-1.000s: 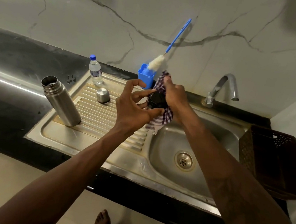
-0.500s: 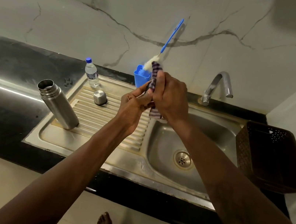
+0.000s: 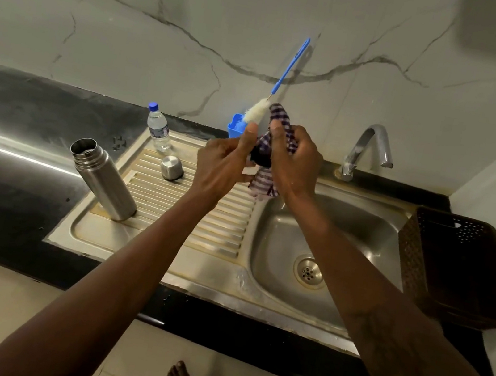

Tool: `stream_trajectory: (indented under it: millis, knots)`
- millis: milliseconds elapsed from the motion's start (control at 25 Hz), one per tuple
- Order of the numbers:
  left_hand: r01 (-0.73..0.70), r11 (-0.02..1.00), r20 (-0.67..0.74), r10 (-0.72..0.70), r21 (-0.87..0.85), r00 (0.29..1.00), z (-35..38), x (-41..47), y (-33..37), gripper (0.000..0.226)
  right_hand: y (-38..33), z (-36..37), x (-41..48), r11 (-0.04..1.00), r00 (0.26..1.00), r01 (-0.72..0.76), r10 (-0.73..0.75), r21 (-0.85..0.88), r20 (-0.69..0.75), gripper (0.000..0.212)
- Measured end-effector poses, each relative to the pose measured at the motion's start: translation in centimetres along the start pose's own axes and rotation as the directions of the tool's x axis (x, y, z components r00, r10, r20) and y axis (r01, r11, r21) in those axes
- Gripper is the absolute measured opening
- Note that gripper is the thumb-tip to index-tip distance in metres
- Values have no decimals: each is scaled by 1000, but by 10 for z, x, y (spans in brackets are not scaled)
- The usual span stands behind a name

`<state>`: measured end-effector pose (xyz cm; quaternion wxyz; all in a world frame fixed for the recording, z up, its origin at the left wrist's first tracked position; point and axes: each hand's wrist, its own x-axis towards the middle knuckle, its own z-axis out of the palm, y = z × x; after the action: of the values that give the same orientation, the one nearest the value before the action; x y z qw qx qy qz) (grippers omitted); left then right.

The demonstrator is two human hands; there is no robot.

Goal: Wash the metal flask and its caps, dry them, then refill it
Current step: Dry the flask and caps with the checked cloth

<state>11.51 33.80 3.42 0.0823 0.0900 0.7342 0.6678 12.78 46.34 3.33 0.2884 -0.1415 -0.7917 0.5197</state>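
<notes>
A brown perforated basket [image 3: 461,270] is sitting on the black tabletop [image 3: 18,112], just right of the steel sink [image 3: 216,278]. 1 chrome tap [image 3: 356,149] is standing at the sink's back rim. A round drain [image 3: 308,271] is showing in the basin. A veined marble wall [image 3: 136,24] is rising behind.

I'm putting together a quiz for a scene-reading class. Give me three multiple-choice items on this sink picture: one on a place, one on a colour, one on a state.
1. Where is the small metal cap?
A. in the sink basin
B. on the drainboard
C. in the basket

2. What colour is the brush handle?
A. red
B. green
C. blue

3. How is the metal flask?
A. open, no cap on it
B. capped
C. lying on its side

Answers: 1 B, it sits on the ribbed board near the water bottle; 2 C, the handle leaning on the wall is blue; 3 A, its mouth is bare and it stands on its base.
</notes>
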Motion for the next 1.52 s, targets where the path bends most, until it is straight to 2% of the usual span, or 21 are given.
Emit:
stream_trajectory:
  millis: [80,160,240,360,400,480,560,640,680,760,880,920,1000,1080,1160,1240,1320,1360,1400,1480,1520]
  knots:
    - [163,987,-28,-162,17,986,-4,7,2,50,12,-1,-6,962,963,270,-269,-30,14,25]
    - [229,966,125,-214,-119,969,-11,12,0,46,23,-6,-8,880,887,462,-461,-108,37,21]
    - [248,936,263,-181,-249,948,-10,7,-4,33,25,-13,-8,855,872,490,-482,-167,87,17]
    - [43,948,245,38,-316,969,0,-1,-16,32,12,-16,-5,930,948,313,-296,-194,115,29]
    - [-88,963,198,141,-254,970,1,-2,-17,37,4,-15,-4,945,965,258,-242,-198,101,32]
    - [-336,941,152,326,44,933,-3,6,-22,49,-5,-14,3,981,993,37,-15,-189,113,36]
    - [-441,829,149,416,345,897,-11,11,-26,56,-12,-16,15,947,935,-276,304,-162,183,44]
    - [-438,824,170,404,358,899,-11,5,-23,54,-16,-18,22,904,880,-397,424,-158,216,49]
    - [-376,900,163,346,220,924,-7,1,-19,49,-15,-17,24,926,912,-336,365,-171,188,47]
    - [-137,985,130,150,-102,980,0,-2,-10,35,-14,-16,19,986,987,-79,98,-147,125,35]
    - [133,972,125,-110,-192,986,-4,13,-3,47,6,-11,5,939,934,344,-341,-16,104,19]
    - [167,958,170,-130,-233,977,-7,16,-5,46,14,-11,3,910,906,415,-412,-5,101,14]
    - [89,954,190,-35,-285,981,-4,12,-8,36,22,-12,7,881,877,473,-470,-1,101,10]
    - [-127,971,137,157,-205,978,-1,7,-13,38,15,-13,9,927,922,374,-368,-34,119,14]
    - [-310,950,112,303,49,946,0,10,-20,49,11,-11,14,994,984,62,-45,-93,172,25]
    - [-415,870,162,384,266,909,-1,11,-22,55,10,-10,21,950,913,-307,313,-64,261,34]
    - [-554,754,239,500,353,832,-2,13,-19,55,7,-14,23,837,812,-537,479,105,335,38]
    - [-575,747,250,518,333,818,-3,12,-18,55,6,-14,25,818,811,-552,482,161,331,39]
    - [-533,801,222,487,272,845,-1,9,-13,55,6,-14,27,854,852,-493,435,166,293,41]
    - [-262,963,88,256,61,963,5,5,-2,46,6,-14,26,963,957,-258,244,74,154,38]
    - [-101,995,21,101,1,995,6,7,2,50,4,-14,22,993,990,-114,111,35,90,30]
